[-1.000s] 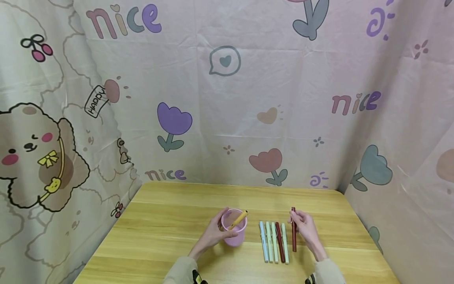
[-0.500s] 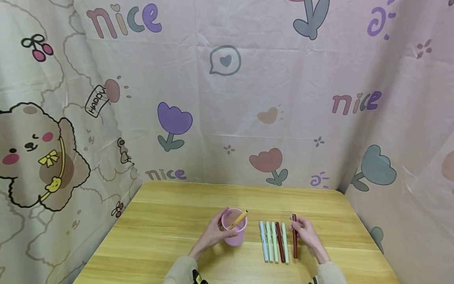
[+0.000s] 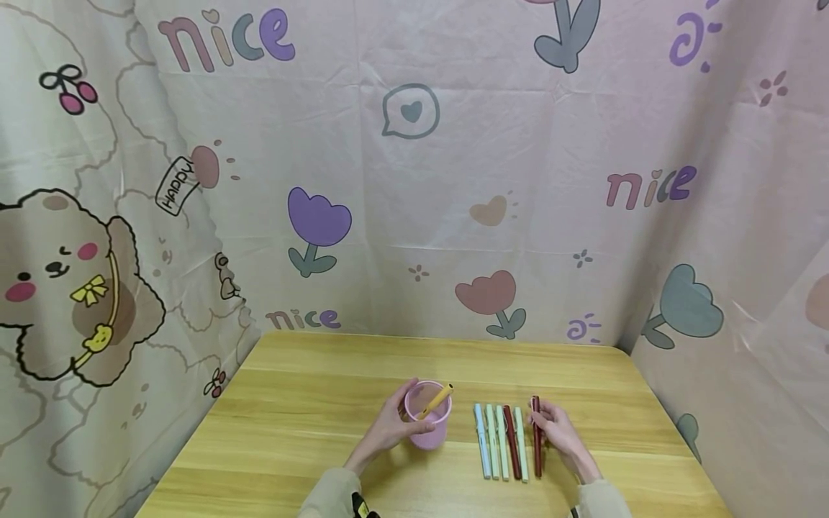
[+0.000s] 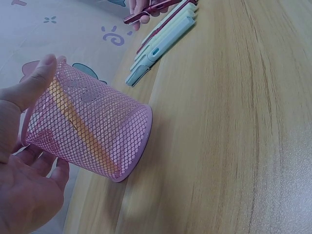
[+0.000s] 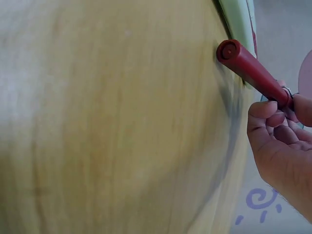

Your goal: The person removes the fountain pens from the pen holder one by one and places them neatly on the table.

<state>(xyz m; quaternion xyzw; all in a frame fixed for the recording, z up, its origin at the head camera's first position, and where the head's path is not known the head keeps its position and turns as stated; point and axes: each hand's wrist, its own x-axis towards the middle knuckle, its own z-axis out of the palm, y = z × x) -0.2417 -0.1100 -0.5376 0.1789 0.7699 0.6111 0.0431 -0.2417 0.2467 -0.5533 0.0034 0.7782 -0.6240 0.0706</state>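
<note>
While the right hand [image 3: 562, 435] pinches a dark red pen [image 3: 536, 436] with curled fingers, the pen sits low over the wooden table [image 3: 311, 403], just beside a row of pens [image 3: 500, 450]. That row has 5 pens lying side by side: 1 light blue, 3 pale green and 1 dark red. I cannot read any writing on the pens.

Over on the other side, the left hand [image 3: 388, 429] holds a pink mesh cup [image 3: 427, 417]. The thumb [image 4: 36, 80] presses on the rim and the fingers curl round the far side. The cup stands on the table, a little way left of the row. 1 yellow pen [image 3: 435, 400] leans inside it, with its top poking out over the rim.

All around the table hangs a pink cartoon cloth [image 3: 414, 165]. The word "nice" is printed on it in 3 places, and a small tag says "HAPPY". It also shows tulips, hearts, cherries and a fluffy brown puppy with a yellow bow.
</note>
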